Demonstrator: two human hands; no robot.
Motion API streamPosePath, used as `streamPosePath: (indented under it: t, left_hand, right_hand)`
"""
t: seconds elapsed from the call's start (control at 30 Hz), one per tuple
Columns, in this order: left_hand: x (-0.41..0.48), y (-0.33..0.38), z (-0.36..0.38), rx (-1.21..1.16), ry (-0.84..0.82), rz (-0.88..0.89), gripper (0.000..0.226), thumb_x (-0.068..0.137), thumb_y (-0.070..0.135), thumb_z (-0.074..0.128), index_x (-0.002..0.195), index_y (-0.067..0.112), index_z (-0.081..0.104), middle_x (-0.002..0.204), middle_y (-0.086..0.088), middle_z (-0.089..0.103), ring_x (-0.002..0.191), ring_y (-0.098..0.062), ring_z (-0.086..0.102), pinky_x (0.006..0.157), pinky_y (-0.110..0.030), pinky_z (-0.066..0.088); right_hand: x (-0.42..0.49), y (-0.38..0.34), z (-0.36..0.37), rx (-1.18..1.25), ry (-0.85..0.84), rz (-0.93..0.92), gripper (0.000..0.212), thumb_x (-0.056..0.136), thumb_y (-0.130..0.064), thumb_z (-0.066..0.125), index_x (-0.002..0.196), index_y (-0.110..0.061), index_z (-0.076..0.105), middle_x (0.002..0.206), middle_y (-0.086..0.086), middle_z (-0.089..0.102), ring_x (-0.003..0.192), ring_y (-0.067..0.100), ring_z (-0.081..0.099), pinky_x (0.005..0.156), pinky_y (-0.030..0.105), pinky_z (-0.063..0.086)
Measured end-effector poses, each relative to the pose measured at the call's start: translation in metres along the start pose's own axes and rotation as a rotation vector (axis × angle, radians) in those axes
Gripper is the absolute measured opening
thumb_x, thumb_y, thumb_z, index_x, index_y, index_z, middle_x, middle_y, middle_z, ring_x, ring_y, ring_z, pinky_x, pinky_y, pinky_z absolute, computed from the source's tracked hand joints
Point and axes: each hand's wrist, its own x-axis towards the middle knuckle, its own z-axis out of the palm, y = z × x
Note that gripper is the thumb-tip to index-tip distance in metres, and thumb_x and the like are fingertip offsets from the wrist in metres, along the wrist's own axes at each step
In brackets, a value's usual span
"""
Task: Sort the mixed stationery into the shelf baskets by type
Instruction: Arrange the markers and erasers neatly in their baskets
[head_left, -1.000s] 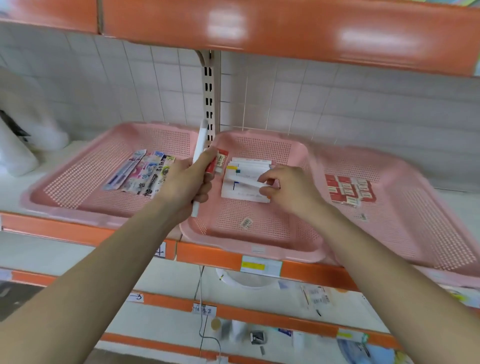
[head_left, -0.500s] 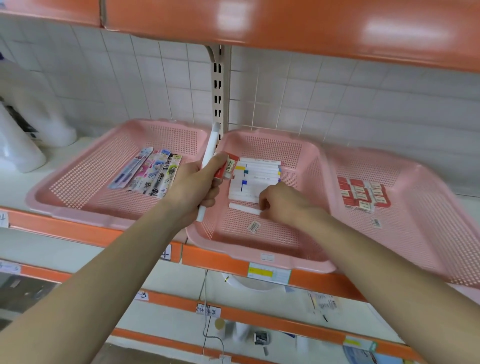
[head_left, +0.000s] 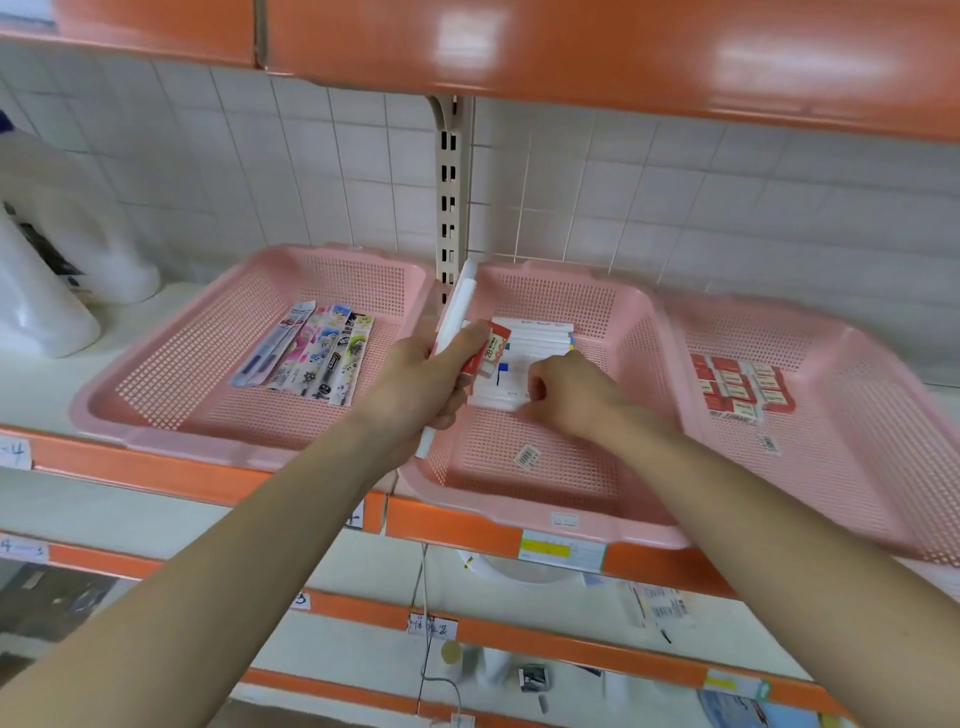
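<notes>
White plastic pens (head_left: 535, 338) lie rowed in the middle pink mesh basket (head_left: 519, 499). Our right hand (head_left: 571, 395) curls at the nearest, grip unclear. Our left hand (head_left: 421, 384) clasps a spare white pen (head_left: 457, 306) and a red-sleeved eraser (head_left: 491, 348). We should nudge the nearest pen parallel, flush.

The shelf (head_left: 36, 379) in front of me is white on top with an orange front edge. Three pink mesh baskets sit on it in a row, rims touching: the left basket (head_left: 104, 415), the middle basket (head_left: 519, 512) and the right basket (head_left: 857, 467), all reaching its front edge. At the shelf's left end stand two blurred white bottles (head_left: 41, 306), just beside the left basket. A price label (head_left: 561, 553) is fixed to the front edge below the middle basket.
</notes>
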Motion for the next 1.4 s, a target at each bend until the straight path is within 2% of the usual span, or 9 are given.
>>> streamPosePath:
  t: [0.07,0.13,0.23,0.6,0.73,0.97,1.1,1.3,1.4]
  left_hand:
    - [0.0,-0.001,0.002,0.018,-0.016,0.006,0.039,0.095,0.038,0.064,0.069,0.014,0.046,0.063,-0.004,0.039,0.041,-0.012,0.023,0.039,-0.019,0.02]
    - [0.001,-0.001,0.007,0.03,-0.049,0.01,0.04,0.094,0.04,0.065,0.07,0.014,0.046,0.063,-0.003,0.039,0.043,-0.012,0.023,0.039,-0.02,0.02]
    - [0.003,-0.001,0.02,0.047,-0.109,0.013,0.038,0.094,0.041,0.065,0.072,0.014,0.052,0.065,-0.002,0.043,0.043,-0.011,0.024,0.039,-0.02,0.021]
    - [0.0,-0.004,0.108,0.118,-0.321,-0.007,0.036,0.09,0.037,0.07,0.065,0.013,0.061,0.055,0.001,0.046,0.039,-0.009,0.025,0.037,-0.017,0.021]
    - [0.002,-0.005,0.145,0.112,-0.347,-0.013,0.036,0.088,0.035,0.072,0.058,0.017,0.062,0.055,0.0,0.047,0.04,-0.009,0.025,0.037,-0.016,0.02]
    - [0.01,-0.007,0.205,0.104,-0.16,-0.016,0.024,0.091,0.03,0.069,0.083,0.01,0.058,0.056,0.0,0.048,0.039,-0.009,0.026,0.038,-0.017,0.02]
    - [0.011,-0.006,0.234,0.083,-0.124,-0.077,0.019,0.094,0.027,0.064,0.086,0.01,0.059,0.056,0.0,0.047,0.038,-0.009,0.025,0.037,-0.016,0.019]
    - [0.012,-0.011,0.266,0.059,-0.149,-0.118,0.014,0.091,0.021,0.059,0.09,0.012,0.049,0.056,0.0,0.043,0.036,-0.008,0.021,0.034,-0.015,0.018]
    - [0.011,-0.015,0.277,0.068,-0.114,-0.123,0.012,0.092,0.02,0.059,0.087,0.012,0.052,0.053,0.002,0.047,0.036,-0.008,0.021,0.034,-0.013,0.018]
  right_hand:
    - [-0.008,0.001,-0.005,0.244,0.137,-0.025,0.015,0.082,-0.026,0.077,0.086,-0.026,0.062,0.088,-0.004,0.064,0.077,0.013,0.061,0.067,0.017,0.048]
    - [-0.023,0.001,-0.017,0.486,0.239,-0.084,0.03,0.083,-0.023,0.077,0.107,-0.036,0.064,0.096,-0.015,0.065,0.073,0.002,0.062,0.062,0.009,0.047]
    - [-0.053,0.004,-0.037,0.599,0.293,-0.23,0.059,0.082,-0.014,0.075,0.128,-0.045,0.056,0.113,-0.02,0.063,0.086,0.003,0.066,0.073,0.016,0.052]
    - [-0.122,0.064,-0.076,0.381,0.376,-0.178,0.038,0.082,-0.014,0.077,0.117,-0.025,0.071,0.095,-0.012,0.066,0.078,0.005,0.06,0.069,0.011,0.044]
    - [-0.137,0.098,-0.084,0.27,0.379,-0.208,0.032,0.083,-0.017,0.077,0.114,-0.017,0.072,0.095,-0.003,0.068,0.08,0.008,0.058,0.075,0.021,0.047]
    - [-0.152,0.183,-0.094,0.182,0.425,-0.095,0.027,0.079,-0.022,0.081,0.105,-0.018,0.075,0.081,-0.005,0.06,0.067,0.0,0.05,0.067,0.012,0.037]
    - [-0.147,0.231,-0.101,0.181,0.393,-0.007,0.019,0.083,-0.022,0.077,0.102,-0.02,0.075,0.074,-0.006,0.061,0.063,0.007,0.05,0.067,0.028,0.045]
    - [-0.134,0.276,-0.097,0.139,0.272,0.06,0.024,0.084,-0.029,0.075,0.105,-0.016,0.073,0.073,-0.008,0.06,0.065,0.008,0.056,0.065,0.028,0.05]
    - [-0.125,0.284,-0.088,0.014,0.162,0.06,0.022,0.088,-0.032,0.072,0.103,-0.017,0.072,0.085,-0.001,0.066,0.074,0.016,0.062,0.066,0.029,0.051]
